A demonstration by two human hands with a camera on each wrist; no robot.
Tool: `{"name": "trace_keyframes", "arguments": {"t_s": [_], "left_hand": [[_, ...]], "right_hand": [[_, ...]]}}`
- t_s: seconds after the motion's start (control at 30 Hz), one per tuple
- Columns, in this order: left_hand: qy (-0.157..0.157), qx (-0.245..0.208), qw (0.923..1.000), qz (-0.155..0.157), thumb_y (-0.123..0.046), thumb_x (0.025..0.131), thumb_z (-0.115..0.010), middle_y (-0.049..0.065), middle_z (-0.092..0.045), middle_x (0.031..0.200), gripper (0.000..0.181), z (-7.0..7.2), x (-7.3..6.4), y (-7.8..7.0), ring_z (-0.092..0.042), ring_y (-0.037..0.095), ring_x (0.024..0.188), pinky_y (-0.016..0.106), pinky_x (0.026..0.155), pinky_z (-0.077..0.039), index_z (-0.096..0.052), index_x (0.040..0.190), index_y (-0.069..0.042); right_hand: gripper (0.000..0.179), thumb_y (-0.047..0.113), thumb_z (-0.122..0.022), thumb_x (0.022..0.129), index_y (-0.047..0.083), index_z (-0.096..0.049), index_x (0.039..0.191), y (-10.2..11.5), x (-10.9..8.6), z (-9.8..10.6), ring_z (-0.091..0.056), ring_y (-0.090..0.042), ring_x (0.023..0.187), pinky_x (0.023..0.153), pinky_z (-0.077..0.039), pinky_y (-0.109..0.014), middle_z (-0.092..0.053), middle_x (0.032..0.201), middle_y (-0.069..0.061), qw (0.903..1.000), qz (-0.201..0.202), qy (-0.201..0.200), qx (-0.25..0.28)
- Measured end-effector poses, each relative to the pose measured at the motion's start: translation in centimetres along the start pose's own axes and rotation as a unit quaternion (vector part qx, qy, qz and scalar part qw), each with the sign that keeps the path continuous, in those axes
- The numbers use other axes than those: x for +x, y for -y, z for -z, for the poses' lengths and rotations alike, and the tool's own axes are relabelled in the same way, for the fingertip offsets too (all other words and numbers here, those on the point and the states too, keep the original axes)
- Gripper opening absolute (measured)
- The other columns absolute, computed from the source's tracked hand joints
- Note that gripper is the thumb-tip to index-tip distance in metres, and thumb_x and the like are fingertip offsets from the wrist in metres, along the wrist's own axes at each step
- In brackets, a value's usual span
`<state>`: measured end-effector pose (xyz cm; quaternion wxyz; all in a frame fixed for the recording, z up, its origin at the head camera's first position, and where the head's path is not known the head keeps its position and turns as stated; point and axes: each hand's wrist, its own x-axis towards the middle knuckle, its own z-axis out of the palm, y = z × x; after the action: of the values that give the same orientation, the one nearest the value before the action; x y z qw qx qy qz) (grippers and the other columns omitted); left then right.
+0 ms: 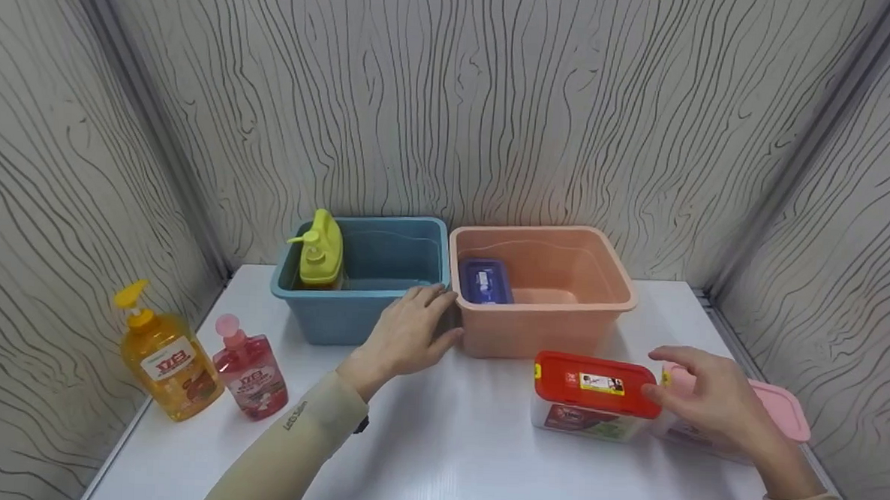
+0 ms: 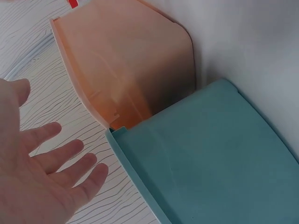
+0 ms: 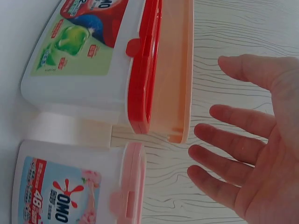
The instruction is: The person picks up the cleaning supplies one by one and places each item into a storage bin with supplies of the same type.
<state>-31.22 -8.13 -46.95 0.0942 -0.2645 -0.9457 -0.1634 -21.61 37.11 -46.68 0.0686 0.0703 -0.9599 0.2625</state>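
My left hand [image 1: 408, 331] hangs over the front rims where the teal bin [image 1: 337, 317] and the peach bin [image 1: 543, 333] meet. In the left wrist view its fingers [image 2: 65, 156] are spread, and nothing lies in the palm. At the right, my right hand [image 1: 716, 397] hovers over a pink-lidded tub [image 1: 782, 407], thumb and fingers apart near the end of a red-lidded laundry capsule tub [image 1: 597, 384]. Seen from the right wrist, both the red lid [image 3: 142, 70] and the pink-lidded OMO tub [image 3: 65, 186] stand apart from the extended fingers [image 3: 229, 140].
A yellow-green pump bottle [image 1: 322, 256] stands inside the teal bin at its left. The peach bin holds a dark blue-lidded box [image 1: 486, 282]. An orange pump bottle [image 1: 173, 366] and a pink pump bottle [image 1: 252, 377] stand at the left. Patterned walls [image 1: 459, 100] enclose the white table [image 1: 443, 460].
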Motion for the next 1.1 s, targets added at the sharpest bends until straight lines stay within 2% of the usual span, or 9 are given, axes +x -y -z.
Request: {"name": "trace_keyframes", "arguments": {"t_s": [0.17, 0.37, 0.53, 0.67, 0.93, 1.1], "left_hand": [[-0.004, 0.011, 0.9997, -0.023, -0.055, 0.112, -0.062, 0.016, -0.050, 0.177, 0.071, -0.3, 1.2, 0.1, -0.048, 0.041, 0.164, 0.065, 0.131, -0.046, -0.049, 0.170, -0.017], [0.022, -0.006, 0.9997, -0.004, -0.061, 0.111, -0.059, 0.015, -0.036, 0.185, 0.080, -1.0, 2.4, 0.0, -0.031, 0.042, 0.174, 0.068, 0.138, -0.032, -0.040, 0.175, -0.018], [0.041, 0.022, 0.9989, -0.012, -0.062, 0.113, -0.052, 0.016, -0.028, 0.188, 0.081, -1.7, 3.1, -0.2, -0.022, 0.041, 0.177, 0.065, 0.143, -0.023, -0.035, 0.177, -0.016], [0.059, 0.042, 0.9973, -0.013, -0.063, 0.114, -0.045, 0.015, -0.021, 0.190, 0.083, -2.1, 3.7, -0.1, -0.016, 0.039, 0.179, 0.062, 0.145, -0.017, -0.028, 0.180, -0.016], [0.059, 0.055, 0.9967, -0.005, -0.065, 0.116, -0.035, 0.016, -0.016, 0.191, 0.087, -2.5, 5.0, 0.4, -0.015, 0.039, 0.179, 0.061, 0.145, -0.017, -0.023, 0.180, -0.007], [0.063, 0.064, 0.9959, 0.014, -0.068, 0.116, -0.028, 0.019, -0.016, 0.190, 0.091, -2.8, 5.6, 0.6, -0.014, 0.040, 0.179, 0.061, 0.146, -0.016, -0.021, 0.179, -0.003]], "right_hand": [[0.052, 0.036, -0.089, 0.095, 0.009, -0.077, 0.138, -0.5, -0.3, 0.0, -0.066, -0.056, 0.138, 0.105, -0.055, -0.083, -0.074, 0.147, -0.025, 0.9996, 0.026, -0.003, 0.009], [0.058, 0.045, -0.090, 0.093, 0.011, -0.077, 0.139, -0.6, -0.3, -0.3, -0.065, -0.056, 0.141, 0.109, -0.051, -0.086, -0.074, 0.149, -0.023, 0.9996, 0.027, 0.011, 0.004], [0.064, 0.050, -0.090, 0.092, 0.012, -0.076, 0.141, -0.4, -0.2, -0.8, -0.065, -0.054, 0.141, 0.109, -0.051, -0.086, -0.073, 0.151, -0.022, 0.9996, 0.020, 0.019, 0.008], [0.063, 0.050, -0.091, 0.091, 0.012, -0.077, 0.140, -0.4, -0.3, -1.2, -0.068, -0.052, 0.138, 0.108, -0.052, -0.085, -0.074, 0.149, -0.020, 0.9992, 0.030, 0.019, 0.017], [0.059, 0.045, -0.093, 0.090, 0.013, -0.079, 0.138, -0.6, 0.0, -1.5, -0.070, -0.051, 0.135, 0.106, -0.054, -0.084, -0.078, 0.145, -0.018, 0.9970, 0.069, 0.009, 0.032], [0.064, 0.048, -0.095, 0.087, 0.014, -0.079, 0.138, -1.0, 0.1, -1.9, -0.073, -0.047, 0.134, 0.105, -0.058, -0.080, -0.078, 0.145, -0.014, 0.9960, 0.081, 0.015, 0.036]]}}
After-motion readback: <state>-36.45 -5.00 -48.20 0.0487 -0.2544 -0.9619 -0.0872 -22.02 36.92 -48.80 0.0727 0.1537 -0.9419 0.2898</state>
